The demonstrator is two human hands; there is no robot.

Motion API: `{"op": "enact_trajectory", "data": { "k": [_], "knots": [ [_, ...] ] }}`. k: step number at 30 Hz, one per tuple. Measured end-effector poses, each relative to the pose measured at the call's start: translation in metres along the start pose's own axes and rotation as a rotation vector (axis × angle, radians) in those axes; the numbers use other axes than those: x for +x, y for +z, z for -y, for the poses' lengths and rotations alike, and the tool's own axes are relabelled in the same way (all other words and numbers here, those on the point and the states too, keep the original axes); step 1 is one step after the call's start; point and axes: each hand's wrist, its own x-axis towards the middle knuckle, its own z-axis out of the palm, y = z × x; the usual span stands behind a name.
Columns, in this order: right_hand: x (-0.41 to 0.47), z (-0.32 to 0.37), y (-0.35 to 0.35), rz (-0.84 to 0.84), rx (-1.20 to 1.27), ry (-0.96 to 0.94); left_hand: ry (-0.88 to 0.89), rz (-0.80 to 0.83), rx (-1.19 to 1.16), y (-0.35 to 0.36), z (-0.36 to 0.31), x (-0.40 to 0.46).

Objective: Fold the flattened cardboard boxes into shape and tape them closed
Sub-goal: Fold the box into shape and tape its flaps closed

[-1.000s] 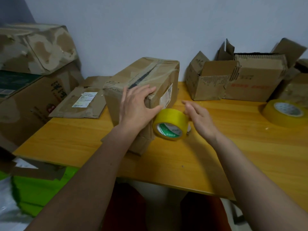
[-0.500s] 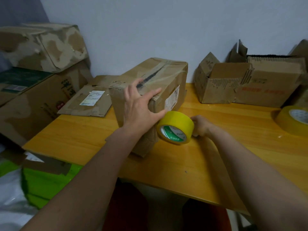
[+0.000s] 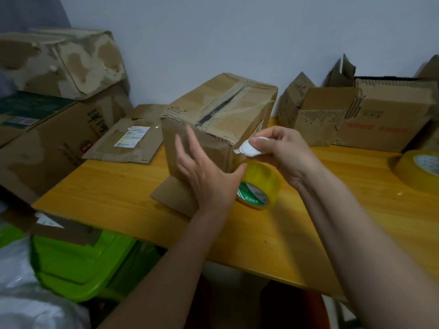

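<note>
i am at the taping step: the cardboard box (image 3: 221, 129) stands folded into shape near the middle of the worktop (image 3: 332, 222), a strip of clear tape already over its top seam, and the tape runs down toward the near right corner. my left hand (image 3: 209, 176) lies against the box's near face with straight, spread fingers, steadying it and gripping nothing; its thumb reaches toward the yellow tape roll (image 3: 259, 186), which sits just beside the box's lower right corner. my right hand (image 3: 282, 153) is curled around a small white cutter (image 3: 251, 148), pinched between thumb and fingers, its tip at the box's near right edge just above the roll.

so i judge the next move to be the cut: the tape must be taut between box and roll, the blade drawn across it, and my left hand must keep the box from sliding. then the loose end needs pressing flat. one bottom flap (image 3: 175, 198) lies out on the worktop, so that end looks unsealed.

a second tape roll (image 3: 418, 169) rests far right, and a flattened box (image 3: 128, 138) waits behind.
</note>
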Motion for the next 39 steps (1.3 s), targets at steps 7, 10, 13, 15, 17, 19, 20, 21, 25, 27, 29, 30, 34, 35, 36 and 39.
{"op": "enact_trajectory", "data": {
  "k": [7,10,13,15,17,19,20,21,25,27,29,30,34,35,36,39],
  "knots": [
    [0.005,0.007,0.015,0.031,-0.079,-0.039,-0.207,0.171,-0.456,0.000,0.002,-0.017],
    [0.003,0.009,0.010,0.014,-0.106,-0.061,-0.211,0.202,-0.459,-0.003,0.004,-0.009],
    [0.001,0.007,0.006,-0.010,-0.192,-0.119,-0.230,0.193,-0.467,-0.003,0.004,-0.005],
    [0.000,0.004,0.009,-0.027,-0.239,-0.130,-0.232,0.204,-0.459,-0.003,0.005,-0.004],
    [0.000,0.001,0.015,-0.036,-0.288,-0.137,-0.227,0.219,-0.450,-0.003,0.005,-0.005],
    [0.003,-0.001,0.019,-0.065,-0.295,-0.145,-0.229,0.224,-0.451,-0.004,0.004,-0.004],
    [0.005,-0.002,0.020,-0.098,-0.278,-0.140,-0.234,0.225,-0.453,-0.005,0.004,-0.004],
    [0.006,-0.004,0.022,-0.136,-0.263,-0.134,-0.235,0.226,-0.454,-0.005,0.004,-0.003],
    [0.010,-0.010,0.024,-0.359,-0.241,-0.126,-0.221,0.224,-0.449,-0.005,0.005,0.001],
    [0.012,-0.011,0.017,-0.439,-0.194,-0.118,-0.212,0.231,-0.439,-0.005,0.006,0.001],
    [0.015,-0.015,0.005,-0.430,-0.142,-0.070,-0.203,0.236,-0.440,-0.004,0.008,0.001],
    [0.017,-0.019,-0.003,-0.413,-0.138,-0.038,-0.202,0.240,-0.442,-0.003,0.009,0.001],
    [0.020,-0.058,-0.034,-0.442,-0.253,0.132,-0.205,0.276,-0.424,0.000,0.015,-0.001],
    [0.018,-0.071,-0.040,-0.445,-0.291,0.195,-0.210,0.280,-0.418,0.001,0.018,-0.002],
    [0.017,-0.083,-0.044,-0.437,-0.329,0.249,-0.217,0.283,-0.418,0.001,0.021,-0.004],
    [0.013,-0.107,-0.050,-0.392,-0.453,0.310,-0.219,0.313,-0.434,0.001,0.025,-0.003]
  ]
}}
